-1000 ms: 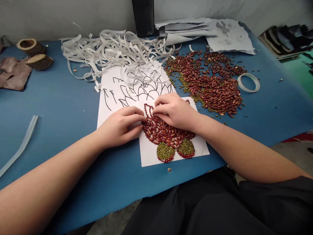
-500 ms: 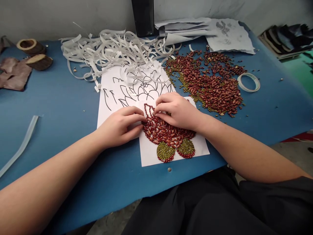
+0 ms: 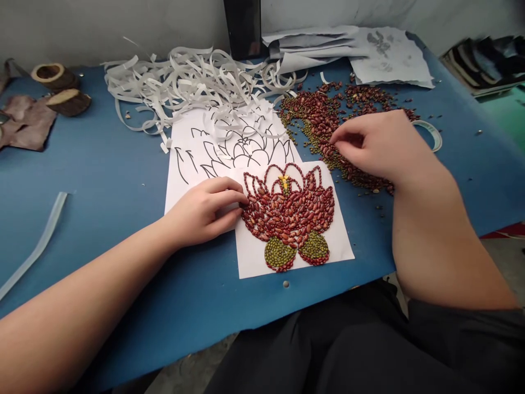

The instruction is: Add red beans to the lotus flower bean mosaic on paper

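A flower of red beans with two round green-bean shapes below it covers much of a white card. At the flower's left edge, my left hand has its fingertips drawn together; what they hold, if anything, is hidden. My right hand is over the loose pile of red and green beans, thumb and forefinger close together, and anything between them is too small to make out. Behind the card lies a white sheet with a black flower drawing.
Curled white paper strips lie across the back, near stacked grey-white papers. A tape roll is partly behind my right hand. Wood pieces and brown scraps are at the left, above a translucent strip.
My right hand has moved from the bean flower up and right to the loose bean pile, uncovering the flower's top petals and yellow centre. My left hand has stayed in place.
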`<state>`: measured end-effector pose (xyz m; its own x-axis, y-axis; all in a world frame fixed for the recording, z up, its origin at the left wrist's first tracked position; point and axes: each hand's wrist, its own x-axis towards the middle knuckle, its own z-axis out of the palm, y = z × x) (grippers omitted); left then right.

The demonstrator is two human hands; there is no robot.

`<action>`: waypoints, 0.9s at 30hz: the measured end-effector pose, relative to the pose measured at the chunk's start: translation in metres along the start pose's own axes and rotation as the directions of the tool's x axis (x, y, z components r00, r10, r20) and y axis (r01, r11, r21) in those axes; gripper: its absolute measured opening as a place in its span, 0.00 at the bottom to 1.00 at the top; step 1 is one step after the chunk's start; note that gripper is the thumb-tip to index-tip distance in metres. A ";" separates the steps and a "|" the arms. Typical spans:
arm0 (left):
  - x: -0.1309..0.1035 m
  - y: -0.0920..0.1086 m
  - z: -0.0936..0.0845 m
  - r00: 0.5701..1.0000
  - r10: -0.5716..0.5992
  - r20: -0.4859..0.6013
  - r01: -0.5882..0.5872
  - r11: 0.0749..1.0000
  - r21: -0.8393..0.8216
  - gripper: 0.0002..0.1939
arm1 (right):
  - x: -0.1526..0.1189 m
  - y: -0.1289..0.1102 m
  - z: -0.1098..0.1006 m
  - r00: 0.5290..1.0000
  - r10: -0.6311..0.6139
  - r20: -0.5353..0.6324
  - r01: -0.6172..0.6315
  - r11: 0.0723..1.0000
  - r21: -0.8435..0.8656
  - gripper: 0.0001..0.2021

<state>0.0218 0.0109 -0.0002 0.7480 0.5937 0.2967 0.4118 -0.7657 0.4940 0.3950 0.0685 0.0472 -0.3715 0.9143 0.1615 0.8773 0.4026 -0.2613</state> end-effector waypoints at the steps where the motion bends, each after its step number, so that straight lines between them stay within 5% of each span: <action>1: 0.000 0.000 0.000 1.000 0.002 -0.001 -0.002 1.000 0.001 0.12 | -0.002 0.011 -0.004 0.999 0.038 -0.008 -0.038 0.999 -0.007 0.08; 5: -0.001 -0.001 0.001 1.000 0.006 -0.009 -0.006 1.000 -0.006 0.12 | -0.006 0.039 -0.007 0.995 0.086 0.042 -0.087 0.996 0.024 0.08; 13: -0.001 -0.001 -0.001 1.000 -0.013 0.001 0.013 1.000 -0.002 0.12 | 0.001 0.046 0.025 0.998 0.063 0.031 -0.066 0.994 0.091 0.11; 27: -0.002 -0.003 0.002 1.000 0.007 -0.004 -0.007 1.000 -0.001 0.12 | 0.008 0.012 0.038 0.999 -0.031 -0.005 0.031 0.999 0.014 0.10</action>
<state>0.0197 0.0115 -0.0036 0.7487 0.5892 0.3037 0.4057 -0.7697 0.4929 0.3916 0.0821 0.0090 -0.3974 0.9010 0.1740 0.8610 0.4317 -0.2689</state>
